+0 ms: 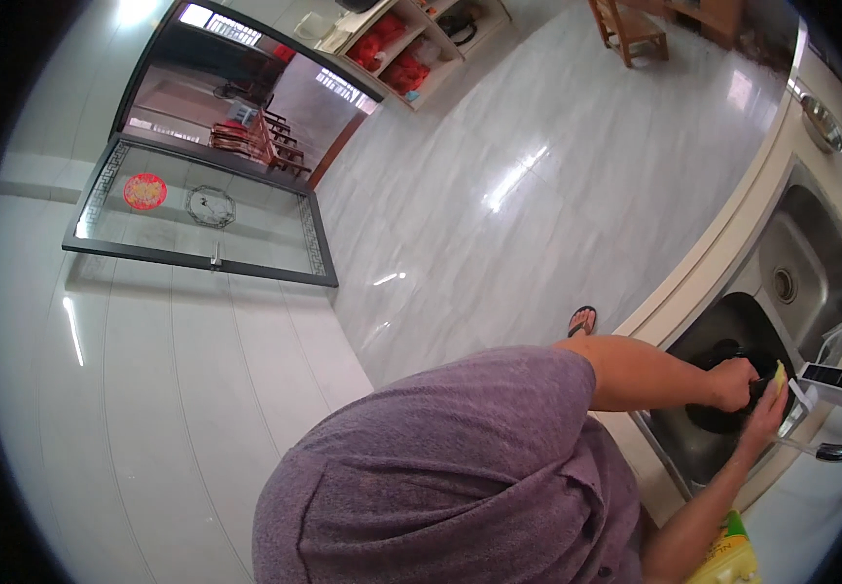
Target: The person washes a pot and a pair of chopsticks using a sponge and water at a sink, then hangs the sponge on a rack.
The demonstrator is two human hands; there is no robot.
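Observation:
Over the near basin of the double stainless steel sink (712, 463), my left hand (733, 383) is closed around a dark handle-like part. Beneath it in the basin lies a black round piece of cookware (702, 420), perhaps a pan or lid; its full shape is hidden by my hands. My right hand (762, 417) is beside the left, holding a yellow sponge or cloth (780, 376) against the dark part. Close by my right hand curves a chrome faucet (840, 451).
A white device with a dark panel (827, 376) sits behind the sink by the faucet. Farther along the counter is a metal bowl (822, 123). Near my right forearm stands a yellow-green package (731, 558). Behind are an open glass door (198, 212), shelves (413, 47) and a wooden chair (625, 36).

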